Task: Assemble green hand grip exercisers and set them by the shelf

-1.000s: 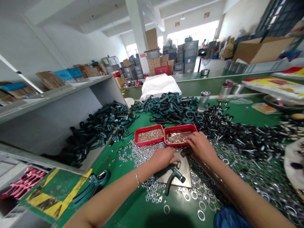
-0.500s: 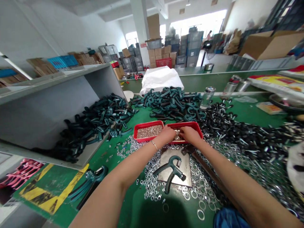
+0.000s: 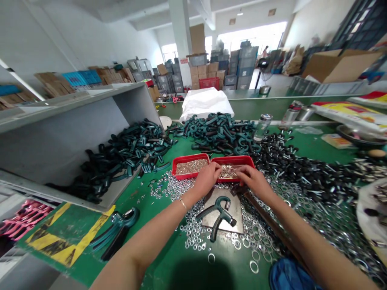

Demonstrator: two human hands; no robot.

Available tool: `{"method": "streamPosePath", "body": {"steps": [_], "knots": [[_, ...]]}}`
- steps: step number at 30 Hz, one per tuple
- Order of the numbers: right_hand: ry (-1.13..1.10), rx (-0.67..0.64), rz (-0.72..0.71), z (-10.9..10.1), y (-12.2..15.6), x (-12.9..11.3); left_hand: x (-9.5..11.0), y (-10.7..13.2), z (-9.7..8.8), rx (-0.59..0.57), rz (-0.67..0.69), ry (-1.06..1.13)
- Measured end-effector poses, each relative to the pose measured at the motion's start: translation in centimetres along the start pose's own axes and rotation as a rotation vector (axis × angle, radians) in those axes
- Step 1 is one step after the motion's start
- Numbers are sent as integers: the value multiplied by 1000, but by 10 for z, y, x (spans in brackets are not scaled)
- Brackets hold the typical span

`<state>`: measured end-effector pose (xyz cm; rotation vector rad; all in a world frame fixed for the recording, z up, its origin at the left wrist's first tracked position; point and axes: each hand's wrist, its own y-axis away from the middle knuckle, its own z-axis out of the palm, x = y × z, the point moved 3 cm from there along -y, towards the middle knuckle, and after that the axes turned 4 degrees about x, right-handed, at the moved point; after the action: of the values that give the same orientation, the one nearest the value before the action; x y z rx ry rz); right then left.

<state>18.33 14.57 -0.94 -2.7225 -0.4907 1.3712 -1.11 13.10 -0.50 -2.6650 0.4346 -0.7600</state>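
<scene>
My left hand (image 3: 208,177) is at the near left corner of the right red tray (image 3: 251,161), its fingertips pinched together. Over the tray's near right side, my right hand (image 3: 252,179) also has thumb and fingers drawn together. Whatever either hand pinches is too small to make out. Small shiny metal pins (image 3: 227,171) lie inside this tray. Just below the hands, a teal hand grip strengthener (image 3: 220,214) rests on a flat metal plate (image 3: 238,219). A hammer (image 3: 256,206) lies beside the plate, partly under my right forearm.
Left of the pin tray is a red tray of small metal parts (image 3: 191,166). Loose washers and rings (image 3: 256,241) surround the plate. Teal handles (image 3: 217,131) are heaped behind, black-headed bolts (image 3: 290,161) to the right. A grey shelf box (image 3: 90,117) and glass jar (image 3: 263,127) stand nearby.
Both hands have drawn back toward me from inside the pin tray and moved apart, the left leftward and the right slightly rightward. More of the pins now shows.
</scene>
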Motion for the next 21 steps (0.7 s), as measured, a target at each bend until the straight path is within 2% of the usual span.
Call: {"method": "streamPosePath", "body": {"steps": [2, 5, 9, 11, 14, 16, 21], "knots": [[-174, -117, 36, 8, 33, 4, -3, 11, -4, 41, -77, 163], [-358, -187, 117, 25, 66, 13, -7, -2, -2, 17, -157, 281], [-373, -148, 185, 39, 73, 19, -6, -36, 2, -27, -192, 328], [-310, -132, 177, 40, 71, 19, 0, -35, 2, 3, -166, 340], [-189, -151, 104, 41, 67, 21, 8, -7, 0, 73, -131, 411], [-74, -158, 36, 41, 65, 23, 6, 19, -3, 95, -167, 496], [393, -203, -191, 42, 61, 11, -8, 75, -14, 73, -466, 750]]}}
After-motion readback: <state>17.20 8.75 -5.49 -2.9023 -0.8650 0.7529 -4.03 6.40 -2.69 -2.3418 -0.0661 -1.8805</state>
